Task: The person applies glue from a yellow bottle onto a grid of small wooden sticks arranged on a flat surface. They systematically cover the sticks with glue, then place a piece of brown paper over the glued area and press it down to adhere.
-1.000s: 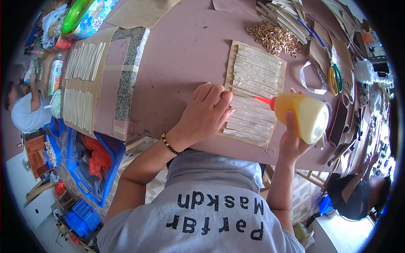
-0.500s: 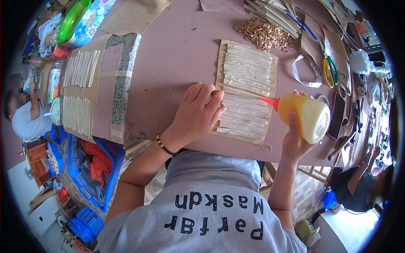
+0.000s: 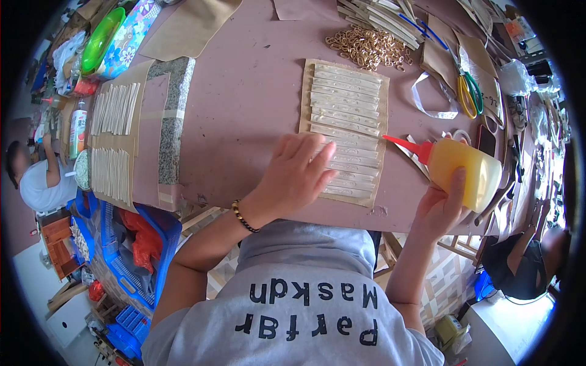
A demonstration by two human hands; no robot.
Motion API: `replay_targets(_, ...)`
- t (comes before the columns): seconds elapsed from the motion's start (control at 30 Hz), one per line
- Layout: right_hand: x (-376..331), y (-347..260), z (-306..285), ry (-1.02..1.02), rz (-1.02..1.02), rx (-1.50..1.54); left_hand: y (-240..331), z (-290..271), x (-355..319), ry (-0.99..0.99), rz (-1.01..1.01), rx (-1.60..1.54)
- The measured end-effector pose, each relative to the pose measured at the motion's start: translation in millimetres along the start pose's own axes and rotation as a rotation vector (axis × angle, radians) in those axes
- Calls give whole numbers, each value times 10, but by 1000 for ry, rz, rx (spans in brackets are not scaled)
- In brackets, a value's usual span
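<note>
Yellow squeeze bottle is gripped by right hand; left hand, loosely spread, overlaps strip-covered sheet; gold-coloured rings lie beyond.

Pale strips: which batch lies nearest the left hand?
The batch on the brown sheet, partly covered by the left hand; the two far-left batches and top-right pile lie away from it.

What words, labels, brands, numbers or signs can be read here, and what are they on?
Grey fabric T-shirt: two lines of large black lettering, upside down, legible; wording not copied here.
Flat brown sheet at right: small dark marks, too small to read surely.
Tall white-and-green cylindrical bottle at left: print too small to read.
Yellow translucent squeeze bottle in the right hand: no lettering visible.
</note>
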State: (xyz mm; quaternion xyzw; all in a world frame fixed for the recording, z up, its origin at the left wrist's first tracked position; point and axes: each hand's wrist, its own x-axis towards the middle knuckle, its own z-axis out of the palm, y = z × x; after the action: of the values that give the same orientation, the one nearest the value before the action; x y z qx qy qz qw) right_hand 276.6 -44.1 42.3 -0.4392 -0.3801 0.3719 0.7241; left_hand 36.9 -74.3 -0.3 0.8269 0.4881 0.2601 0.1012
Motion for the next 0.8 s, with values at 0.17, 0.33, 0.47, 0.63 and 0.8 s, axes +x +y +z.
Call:
replay_targets(0.17,-52,27,-3,11,62,33,92,102,137,-24,16,23)
replay_targets(0.33,-52,35,-43,15,56,-2,74,115,154,-57,9,30)
replay_targets(0.47,-99,60,-47,-48,43,-28,56,116,151,-36,29,38)
replay_targets(0.63,-147,145,-62,-118,27,-86,40,102,138,-29,35,39)
replay_targets(0.8,-150,157,-31,-123,41,-111,19,-8,33,-47,-15,64)
